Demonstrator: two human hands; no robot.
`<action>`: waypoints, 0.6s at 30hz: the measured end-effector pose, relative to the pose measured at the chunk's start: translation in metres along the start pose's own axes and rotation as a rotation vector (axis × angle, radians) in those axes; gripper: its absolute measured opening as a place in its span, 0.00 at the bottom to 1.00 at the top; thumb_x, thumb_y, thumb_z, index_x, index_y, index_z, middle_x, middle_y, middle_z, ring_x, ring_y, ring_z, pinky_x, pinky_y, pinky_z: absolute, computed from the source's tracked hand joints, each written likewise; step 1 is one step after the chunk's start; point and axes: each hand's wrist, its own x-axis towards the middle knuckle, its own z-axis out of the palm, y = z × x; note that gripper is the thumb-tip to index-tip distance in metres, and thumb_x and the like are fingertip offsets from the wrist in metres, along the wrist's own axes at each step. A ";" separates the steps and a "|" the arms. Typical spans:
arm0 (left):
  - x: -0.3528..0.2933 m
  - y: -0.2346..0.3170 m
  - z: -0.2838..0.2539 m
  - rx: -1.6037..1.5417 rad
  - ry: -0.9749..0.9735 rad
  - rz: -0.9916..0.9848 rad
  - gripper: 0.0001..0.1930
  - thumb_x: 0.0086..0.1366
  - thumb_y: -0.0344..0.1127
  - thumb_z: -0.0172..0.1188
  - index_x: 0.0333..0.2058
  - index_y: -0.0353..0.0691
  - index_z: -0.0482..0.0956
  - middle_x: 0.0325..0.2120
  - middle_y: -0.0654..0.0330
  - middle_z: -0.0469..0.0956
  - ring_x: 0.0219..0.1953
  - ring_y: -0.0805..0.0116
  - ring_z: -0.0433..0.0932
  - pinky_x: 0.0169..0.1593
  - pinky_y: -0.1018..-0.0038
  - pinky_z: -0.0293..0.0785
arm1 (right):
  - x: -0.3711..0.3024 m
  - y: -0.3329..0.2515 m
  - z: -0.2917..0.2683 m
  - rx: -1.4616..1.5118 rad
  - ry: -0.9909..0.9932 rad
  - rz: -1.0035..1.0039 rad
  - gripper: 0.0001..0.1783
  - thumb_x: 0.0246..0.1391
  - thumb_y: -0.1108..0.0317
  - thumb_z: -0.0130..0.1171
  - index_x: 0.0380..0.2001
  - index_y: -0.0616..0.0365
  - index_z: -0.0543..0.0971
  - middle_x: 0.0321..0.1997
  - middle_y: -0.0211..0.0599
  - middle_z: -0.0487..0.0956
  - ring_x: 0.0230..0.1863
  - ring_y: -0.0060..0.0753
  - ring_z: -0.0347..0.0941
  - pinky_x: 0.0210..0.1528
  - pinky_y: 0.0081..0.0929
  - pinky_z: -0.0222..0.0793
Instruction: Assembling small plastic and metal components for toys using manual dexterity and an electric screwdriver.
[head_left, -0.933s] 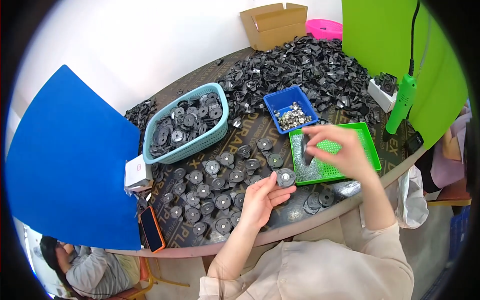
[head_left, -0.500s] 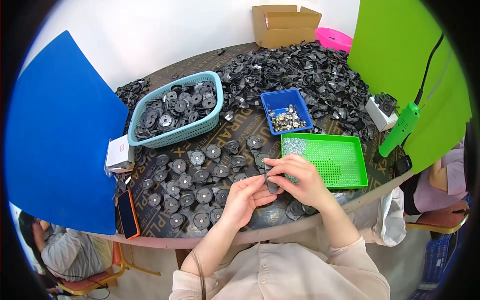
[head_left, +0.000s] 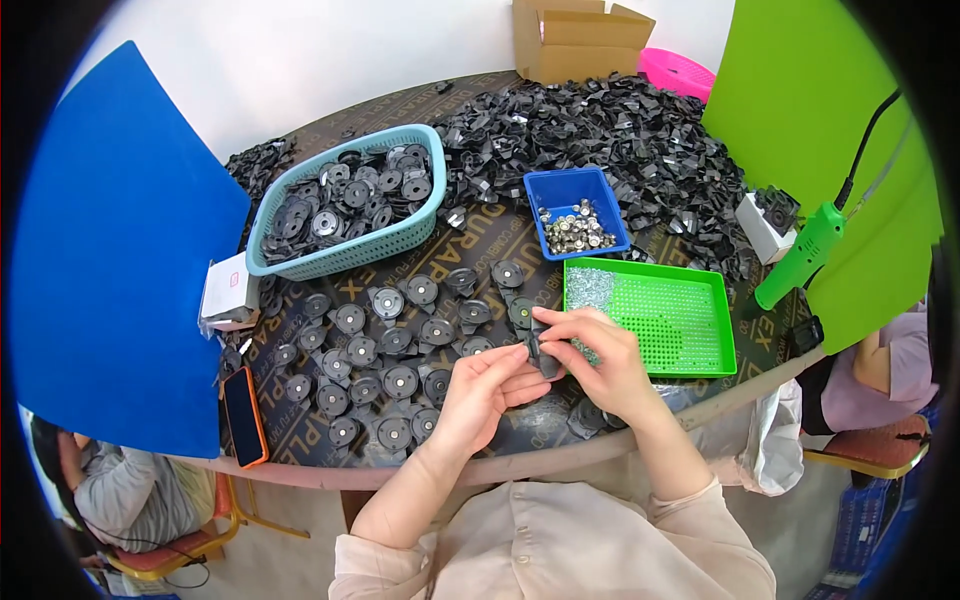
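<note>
Between my hands, over the near part of the table, is a small black plastic part (head_left: 541, 362). My left hand (head_left: 482, 397) grips its left side with thumb and fingers, palm partly up. From the right, my right hand (head_left: 602, 362) pinches the same part with its fingertips. Just beyond them lies a black round piece (head_left: 521, 312) on the table. To the left, several similar black round pieces with metal centres (head_left: 401, 382) lie in loose rows. A green tray (head_left: 722, 330) of small silvery screws (head_left: 590, 288) stands right beside my right hand.
A blue bin (head_left: 574, 182) holds metal caps. Behind it spreads a heap of black parts (head_left: 610, 130); a light-blue basket (head_left: 350, 255) of round pieces stands left. An orange-cased phone (head_left: 245, 418) lies near the edge. A green electric screwdriver (head_left: 803, 258) hangs right. Blue and green partitions flank the table.
The view has shifted slightly. My hands stay together on the black part, which has turned a little between my fingers. The pieces on the table lie as before.
</note>
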 end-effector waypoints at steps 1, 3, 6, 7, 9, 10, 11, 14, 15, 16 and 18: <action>0.000 0.001 0.001 -0.002 0.004 0.000 0.16 0.69 0.35 0.48 0.47 0.28 0.74 0.42 0.50 0.79 0.44 0.56 0.80 0.47 0.68 0.79 | -0.001 0.000 0.000 0.003 -0.004 0.001 0.08 0.46 0.79 0.61 0.33 0.62 0.79 0.46 0.43 0.80 0.38 0.40 0.75 0.37 0.30 0.73; -0.001 0.003 0.003 -0.016 -0.034 -0.016 0.16 0.69 0.36 0.50 0.48 0.30 0.74 0.43 0.51 0.79 0.45 0.59 0.80 0.49 0.67 0.77 | -0.002 -0.002 0.000 0.043 -0.019 0.029 0.08 0.46 0.80 0.62 0.33 0.62 0.79 0.46 0.43 0.80 0.38 0.38 0.75 0.36 0.29 0.73; -0.002 0.004 0.002 -0.029 -0.045 -0.022 0.16 0.69 0.36 0.50 0.49 0.30 0.74 0.42 0.52 0.79 0.45 0.59 0.80 0.49 0.67 0.77 | -0.001 -0.005 0.001 0.138 -0.018 0.108 0.08 0.46 0.79 0.62 0.33 0.63 0.79 0.46 0.43 0.80 0.38 0.36 0.75 0.33 0.27 0.74; -0.002 0.004 0.003 -0.029 -0.048 -0.024 0.16 0.69 0.36 0.50 0.49 0.30 0.74 0.42 0.52 0.79 0.45 0.59 0.80 0.49 0.67 0.77 | -0.002 -0.003 0.001 0.135 -0.017 0.109 0.08 0.46 0.79 0.62 0.33 0.63 0.79 0.46 0.43 0.80 0.38 0.36 0.75 0.33 0.27 0.74; -0.001 0.003 0.004 -0.048 -0.022 -0.025 0.14 0.69 0.34 0.49 0.45 0.30 0.75 0.40 0.50 0.79 0.45 0.55 0.80 0.46 0.67 0.79 | -0.002 0.002 0.001 0.072 0.004 0.009 0.08 0.46 0.79 0.62 0.33 0.63 0.79 0.46 0.43 0.80 0.38 0.34 0.75 0.31 0.25 0.74; -0.001 0.003 0.004 -0.049 -0.021 -0.023 0.14 0.69 0.34 0.49 0.45 0.30 0.75 0.40 0.50 0.79 0.45 0.55 0.80 0.46 0.67 0.79 | -0.002 0.001 0.001 0.073 0.002 0.008 0.08 0.46 0.79 0.62 0.33 0.63 0.79 0.46 0.43 0.80 0.38 0.34 0.75 0.31 0.25 0.74; -0.002 0.003 0.003 -0.054 -0.020 -0.023 0.14 0.69 0.34 0.49 0.45 0.30 0.75 0.40 0.50 0.79 0.44 0.55 0.80 0.46 0.68 0.79 | -0.001 -0.001 0.000 0.060 -0.001 0.008 0.08 0.46 0.79 0.62 0.32 0.63 0.79 0.46 0.43 0.80 0.38 0.35 0.75 0.32 0.26 0.74; -0.002 0.002 0.003 -0.056 -0.021 -0.026 0.14 0.69 0.34 0.50 0.45 0.30 0.75 0.41 0.50 0.79 0.44 0.55 0.80 0.47 0.68 0.79 | -0.002 0.001 0.001 0.024 -0.002 -0.005 0.08 0.45 0.79 0.62 0.32 0.63 0.79 0.45 0.43 0.80 0.38 0.36 0.75 0.35 0.27 0.73; -0.001 0.002 0.003 -0.050 -0.022 -0.027 0.14 0.69 0.34 0.50 0.45 0.30 0.75 0.41 0.50 0.79 0.44 0.56 0.80 0.47 0.68 0.79 | -0.002 0.002 0.001 0.002 0.003 -0.020 0.08 0.45 0.79 0.63 0.32 0.62 0.79 0.45 0.43 0.81 0.38 0.36 0.75 0.37 0.28 0.73; -0.001 0.001 0.002 -0.052 -0.022 -0.028 0.14 0.69 0.34 0.50 0.45 0.30 0.75 0.41 0.50 0.79 0.44 0.56 0.80 0.47 0.68 0.79 | -0.002 0.002 0.002 0.003 0.001 -0.019 0.08 0.45 0.79 0.63 0.32 0.62 0.79 0.45 0.43 0.81 0.38 0.36 0.75 0.37 0.28 0.73; -0.001 -0.001 0.001 -0.025 0.006 -0.022 0.14 0.68 0.34 0.50 0.45 0.30 0.75 0.42 0.50 0.79 0.44 0.56 0.80 0.47 0.68 0.79 | -0.002 0.001 0.003 0.002 0.011 0.006 0.08 0.44 0.79 0.63 0.32 0.62 0.79 0.44 0.43 0.81 0.37 0.37 0.75 0.39 0.29 0.72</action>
